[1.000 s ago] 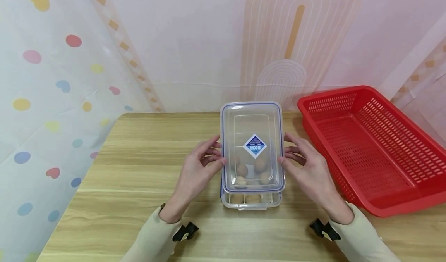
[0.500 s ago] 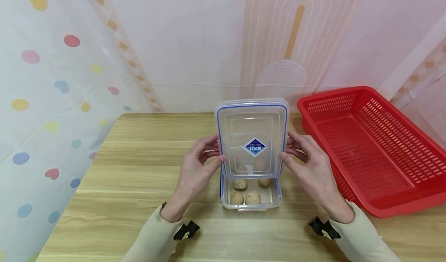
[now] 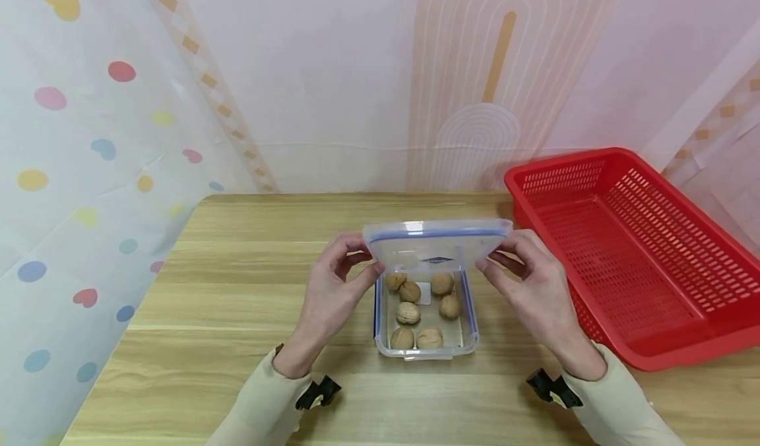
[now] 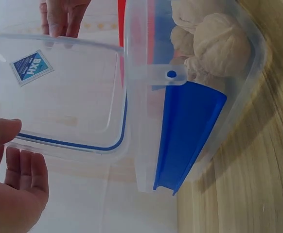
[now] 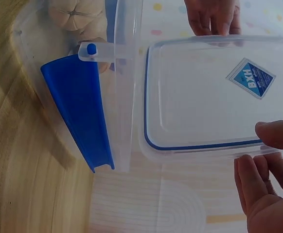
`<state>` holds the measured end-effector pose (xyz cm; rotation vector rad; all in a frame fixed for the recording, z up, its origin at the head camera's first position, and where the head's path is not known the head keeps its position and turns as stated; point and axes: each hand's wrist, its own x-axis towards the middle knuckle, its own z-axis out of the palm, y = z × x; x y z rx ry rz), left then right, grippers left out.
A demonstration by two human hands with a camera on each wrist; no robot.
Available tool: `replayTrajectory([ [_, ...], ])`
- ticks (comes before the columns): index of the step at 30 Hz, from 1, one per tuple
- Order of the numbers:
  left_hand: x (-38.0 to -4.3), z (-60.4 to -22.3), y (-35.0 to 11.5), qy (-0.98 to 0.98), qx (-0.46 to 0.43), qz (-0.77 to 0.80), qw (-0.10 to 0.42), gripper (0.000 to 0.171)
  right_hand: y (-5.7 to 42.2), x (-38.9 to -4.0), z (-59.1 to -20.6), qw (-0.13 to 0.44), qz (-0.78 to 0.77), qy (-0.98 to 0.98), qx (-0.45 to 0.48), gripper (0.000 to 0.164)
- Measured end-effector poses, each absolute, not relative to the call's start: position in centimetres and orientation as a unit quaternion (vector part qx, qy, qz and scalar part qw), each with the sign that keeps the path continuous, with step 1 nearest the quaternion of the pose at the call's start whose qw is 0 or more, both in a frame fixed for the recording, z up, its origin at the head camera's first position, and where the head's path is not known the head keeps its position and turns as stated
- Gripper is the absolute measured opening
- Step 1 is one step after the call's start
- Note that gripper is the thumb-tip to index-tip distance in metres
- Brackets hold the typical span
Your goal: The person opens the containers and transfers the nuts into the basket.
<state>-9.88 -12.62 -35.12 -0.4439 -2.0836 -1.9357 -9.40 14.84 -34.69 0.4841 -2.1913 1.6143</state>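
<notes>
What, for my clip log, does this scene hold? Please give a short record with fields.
Left hand: pinches the lid at its left edge
Right hand: pinches its right edge
Lid state: clear, tilted, over the box's far end; contact unclear
Box state: clear, uncovered in front, on the table
Contents: seven walnuts visible
Label: BXH, on the lid
Basket: red, right of the box

Blue-edged clear rectangular plastic lid (image 3: 436, 245) tipped more upright
Its lower edge has drawn toward the far edge of the pale wooden bench (image 3: 255, 287), baring round brown walnuts (image 3: 408, 313) it mostly covered earlier.
</notes>
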Motion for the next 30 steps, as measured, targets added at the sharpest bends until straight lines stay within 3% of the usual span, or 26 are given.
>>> replayTrajectory([
  [9, -9.8, -35.2, -12.9, -0.709, -0.176, -0.668, 0.141, 0.028, 15.3, -9.5, -34.8, 0.225, 0.532, -0.794, 0.189, 0.036],
  [30, -9.8, -35.9, -13.8, -0.674, -0.135, -0.72, 0.099, 0.027, 14.9, -9.6, -35.3, 0.171, 0.556, -0.792, 0.186, 0.037],
])
